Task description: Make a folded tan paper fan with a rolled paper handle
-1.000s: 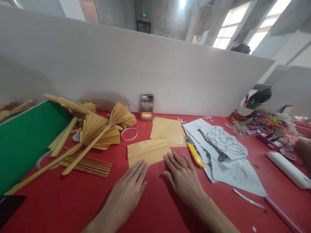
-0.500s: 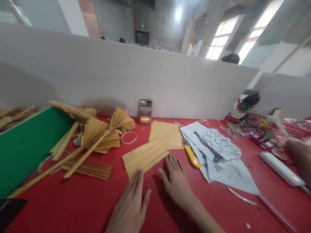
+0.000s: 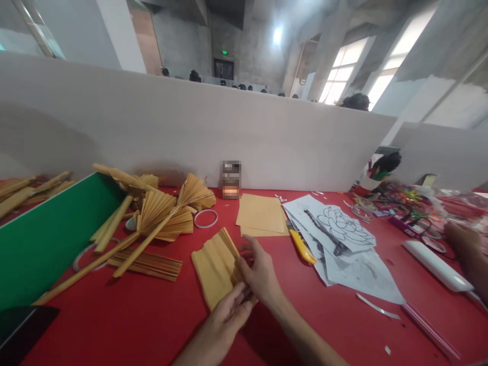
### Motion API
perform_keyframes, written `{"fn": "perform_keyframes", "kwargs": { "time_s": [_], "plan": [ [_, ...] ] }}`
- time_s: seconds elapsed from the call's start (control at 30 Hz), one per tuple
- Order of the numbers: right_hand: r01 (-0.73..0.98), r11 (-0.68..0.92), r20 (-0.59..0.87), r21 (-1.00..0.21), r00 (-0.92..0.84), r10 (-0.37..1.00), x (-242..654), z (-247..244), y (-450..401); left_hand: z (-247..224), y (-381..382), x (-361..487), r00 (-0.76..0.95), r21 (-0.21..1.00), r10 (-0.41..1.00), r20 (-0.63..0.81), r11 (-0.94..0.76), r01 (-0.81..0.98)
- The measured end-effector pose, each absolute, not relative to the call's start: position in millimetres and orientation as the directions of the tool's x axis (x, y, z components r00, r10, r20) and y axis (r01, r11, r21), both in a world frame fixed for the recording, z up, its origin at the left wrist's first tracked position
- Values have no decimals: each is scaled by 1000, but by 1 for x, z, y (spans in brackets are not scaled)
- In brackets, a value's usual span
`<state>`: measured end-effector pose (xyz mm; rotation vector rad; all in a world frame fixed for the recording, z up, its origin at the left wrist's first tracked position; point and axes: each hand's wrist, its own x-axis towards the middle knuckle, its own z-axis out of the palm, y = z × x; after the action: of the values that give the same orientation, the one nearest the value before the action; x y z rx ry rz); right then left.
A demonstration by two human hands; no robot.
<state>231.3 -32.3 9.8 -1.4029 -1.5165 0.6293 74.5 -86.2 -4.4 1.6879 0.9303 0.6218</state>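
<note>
A sheet of tan paper (image 3: pixel 213 264) with pleats along its right side stands partly lifted off the red table. My right hand (image 3: pixel 260 267) pinches its folded right edge between thumb and fingers. Close below, my left hand (image 3: pixel 232 312) grips the lower end of the same edge, fingers curled and partly covering the paper. Beyond the hands lie flat tan sheets (image 3: pixel 263 212). A yellow utility knife (image 3: pixel 302 246) rests to the right of them.
Pleated paper fans on sticks (image 3: pixel 163 211), a folded strip (image 3: pixel 152 264) and a tape roll (image 3: pixel 206 218) lie left, beside a green divider (image 3: pixel 49 239). Printed drawings (image 3: pixel 343 226) and a white glue gun (image 3: pixel 436 264) are right. Another person's hand (image 3: pixel 463 239) shows at the far right.
The tan paper has been turned and raised from the table. Both hands, flat before, have come together and now grip its pleated right edge. The view has shifted slightly.
</note>
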Motion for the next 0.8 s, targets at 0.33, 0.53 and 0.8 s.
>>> {"fn": "perform_keyframes", "kwargs": {
  "time_s": [0.33, 0.53, 0.8],
  "plan": [
    [873, 464, 722, -152, -223, 655, 269, 84, -34, 79, -35, 30, 212, 181, 373, 903, -778, 601],
    [847, 532, 419, -14, -478, 772, 258, 25, -18, 22, 11, 43, 664, -93, 443, 602, -788, 609],
    [828, 485, 351, -281, -381, 855, 274, 11, -14, -1, 22, 38, 627, 325, 668, 401, -744, 584]
  ]
}}
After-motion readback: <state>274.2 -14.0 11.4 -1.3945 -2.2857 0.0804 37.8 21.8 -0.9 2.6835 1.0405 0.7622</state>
